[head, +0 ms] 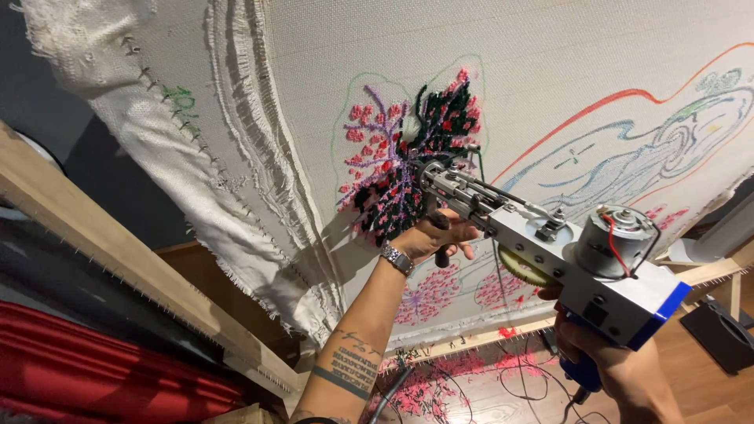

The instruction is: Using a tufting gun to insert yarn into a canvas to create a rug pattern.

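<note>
A tufting gun (pixel 550 251) is held up against a stretched cream cloth (pixel 487 71) by two bare hands, seen from the head cam. The gun's body is grey metal w/ a blue base, a round silver motor at its near right end and a yellow gear underneath. Its needle tip is pressed to the cloth at centre, right on a tufted patch (pixel 408 149) of pink, red, purple and dark green yarn.

The left hand (pixel 436 235) is closed around the gun's dark front handle, just below the barrel; fingers are wrapped tight. A silver watch (pixel 398 259) is worn on that wrist, and tattoos are seen on the forearm.

The right hand (pixel 605 357) is closed around the blue rear grip at lower right; the fingers are curled round it, though part of the hand is hidden by the gun's body.

The cloth is marked w/ drawn outlines in red, blue and green to the right of the patch. It is pinned to a wooden frame (pixel 118 251), whose bar runs diagonally at left. A frayed, stitched cloth edge (pixel 228 212) hangs loose beside the bar. Smaller pink tufts are seen lower on the cloth. Pink yarn scraps (pixel 424 392) and dark cords lie on the wooden floor below, near centre.
</note>
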